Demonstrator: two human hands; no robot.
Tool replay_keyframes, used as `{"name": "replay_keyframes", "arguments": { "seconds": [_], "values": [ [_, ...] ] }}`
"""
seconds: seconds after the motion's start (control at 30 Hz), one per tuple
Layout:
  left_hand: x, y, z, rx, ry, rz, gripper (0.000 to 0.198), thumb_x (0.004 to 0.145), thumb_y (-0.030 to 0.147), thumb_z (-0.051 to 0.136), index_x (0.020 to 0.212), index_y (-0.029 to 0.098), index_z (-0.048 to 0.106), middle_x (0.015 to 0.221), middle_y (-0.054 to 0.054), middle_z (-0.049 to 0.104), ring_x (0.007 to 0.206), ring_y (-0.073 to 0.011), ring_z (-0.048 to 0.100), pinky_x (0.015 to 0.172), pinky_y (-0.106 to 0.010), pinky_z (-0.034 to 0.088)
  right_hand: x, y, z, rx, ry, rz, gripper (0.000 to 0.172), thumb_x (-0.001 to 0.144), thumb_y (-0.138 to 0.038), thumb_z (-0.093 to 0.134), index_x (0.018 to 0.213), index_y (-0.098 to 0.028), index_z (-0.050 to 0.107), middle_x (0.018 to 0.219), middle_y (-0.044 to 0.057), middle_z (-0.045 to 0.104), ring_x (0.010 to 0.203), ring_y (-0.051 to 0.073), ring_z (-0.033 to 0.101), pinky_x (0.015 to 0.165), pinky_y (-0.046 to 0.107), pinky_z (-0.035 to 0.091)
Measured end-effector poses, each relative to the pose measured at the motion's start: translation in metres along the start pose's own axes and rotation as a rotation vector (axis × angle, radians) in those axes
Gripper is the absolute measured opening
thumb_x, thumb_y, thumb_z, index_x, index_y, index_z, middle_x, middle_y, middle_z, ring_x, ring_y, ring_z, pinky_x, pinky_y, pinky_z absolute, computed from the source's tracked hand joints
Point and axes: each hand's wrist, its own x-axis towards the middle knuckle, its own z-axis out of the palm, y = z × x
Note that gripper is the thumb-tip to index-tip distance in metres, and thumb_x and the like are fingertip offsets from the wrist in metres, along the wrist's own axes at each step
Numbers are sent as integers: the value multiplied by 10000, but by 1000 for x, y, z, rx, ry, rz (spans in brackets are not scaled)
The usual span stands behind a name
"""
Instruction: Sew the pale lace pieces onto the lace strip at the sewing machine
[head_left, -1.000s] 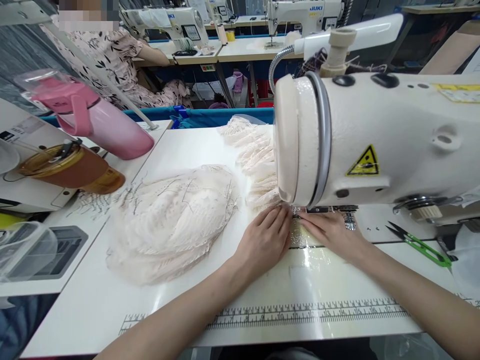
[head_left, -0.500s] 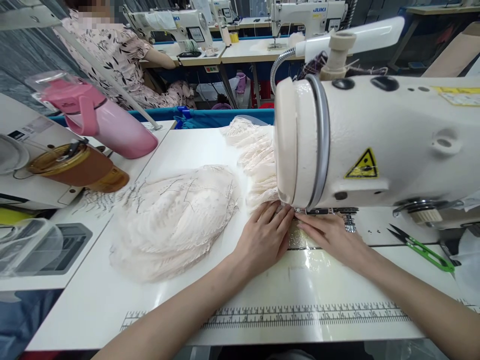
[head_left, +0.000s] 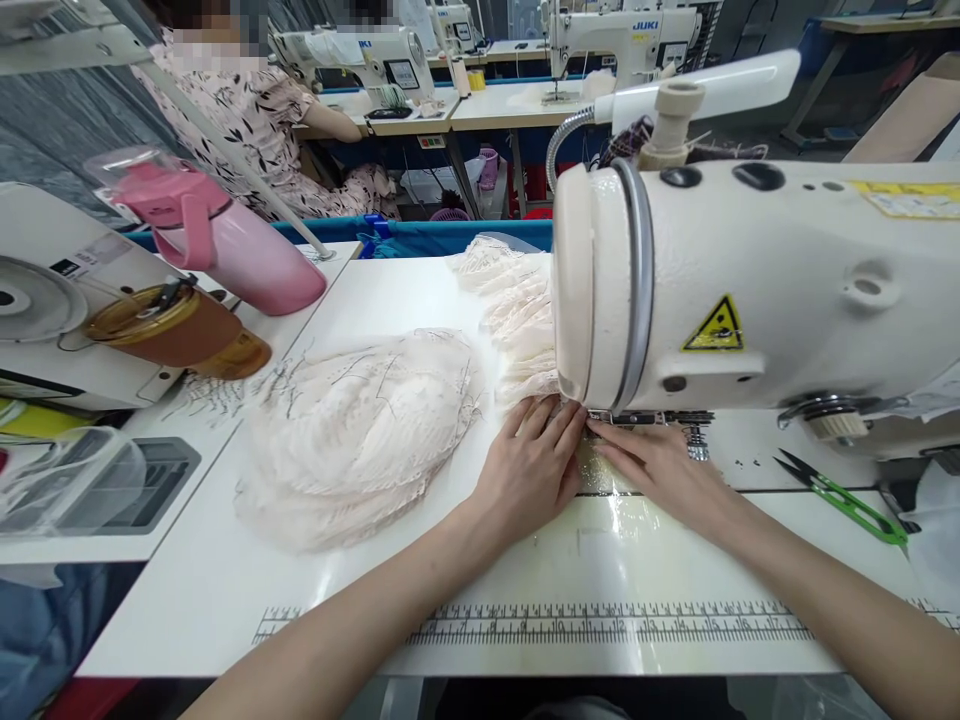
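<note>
My left hand (head_left: 529, 462) lies flat, fingers stretched forward, on the near end of a gathered cream lace fabric (head_left: 517, 325). Its fingertips reach under the head of the white sewing machine (head_left: 757, 270). From the other side my right hand (head_left: 664, 468) rests with its fingers extended, the tips close to the left fingertips beside the presser-foot area. The machine head hides the needle and part of the fabric there. A loose heap of sheer cream fabric (head_left: 367, 430) with dark thread ends spreads on the table left of my left hand.
Green-handled thread snips (head_left: 847, 500) lie right of my right hand. A printed ruler (head_left: 555, 625) runs along the front edge. At left stand a pink bottle (head_left: 240, 245), an amber cup (head_left: 180, 330) and a clear plastic container (head_left: 82, 480). A person (head_left: 240, 120) sits beyond, near other machines.
The view has shifted slightly, so the items at left appear farther right. Both hands stay in nearly the same place at the machine, and the fabric shows no clear movement.
</note>
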Motion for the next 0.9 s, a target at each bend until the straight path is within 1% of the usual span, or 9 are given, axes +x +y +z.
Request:
{"name": "replay_keyframes", "arguments": {
  "seconds": [0.1,0.3,0.43,0.57,0.63,0.7,0.77,0.83,0.9],
  "values": [
    [0,0,-1,9,5,-1,381,881,282,453,1195,119,595,1302,-115,579,1224,-311,505,1045,-488,368,1,0,0,-20,27,9,341,954,-404,429,1240,-323,596,1076,30,707,909,228,663,843,436,519],
    [-1,0,2,28,10,-1,396,876,283,460,1216,123,584,1328,-112,559,1233,-311,491,1044,-491,361,2,1,-2,7,166,-23,249,944,-362,464,1068,-269,659,922,9,731,892,210,656,910,410,477],
    [-4,1,2,45,35,7,390,901,288,443,1224,114,575,1301,-119,576,1223,-303,494,1034,-480,366,2,0,-7,63,191,38,257,935,-363,441,994,-270,674,933,57,724,899,240,654,831,426,508],
    [-4,4,-5,67,85,72,330,936,272,438,1193,121,580,1239,-104,608,1134,-252,543,984,-408,407,1,1,-10,155,195,54,255,916,-386,452,992,-282,672,906,72,717,885,262,656,793,454,520],
    [-2,2,-13,81,82,71,259,949,260,438,1102,141,611,1127,-80,650,1032,-216,577,895,-356,448,1,3,-8,215,182,67,273,921,-407,436,968,-276,670,875,65,717,883,265,658,801,464,517],
    [0,-6,-24,127,32,-40,219,956,240,433,996,148,627,978,-62,667,885,-185,592,744,-304,466,0,5,-4,299,155,113,288,906,-461,454,940,-269,666,858,56,718,854,256,662,779,450,524],
    [-1,-19,-36,220,-52,-259,196,946,203,438,953,134,621,901,-69,651,791,-181,577,615,-276,432,-2,9,1,369,161,178,314,861,-532,512,901,-259,662,815,46,713,798,238,664,704,399,536],
    [-4,-34,-49,296,-133,-500,164,909,164,463,948,118,615,907,-98,634,800,-210,573,566,-276,398,-4,11,7,377,161,199,338,844,-554,527,893,-250,668,795,41,708,753,222,658,655,368,526],
    [-10,-47,-62,269,-174,-644,148,876,151,477,895,126,622,900,-105,626,810,-230,580,555,-280,377,-4,13,11,342,182,194,339,848,-543,524,885,-241,675,805,40,708,720,208,647,634,351,509]
  ]
}}
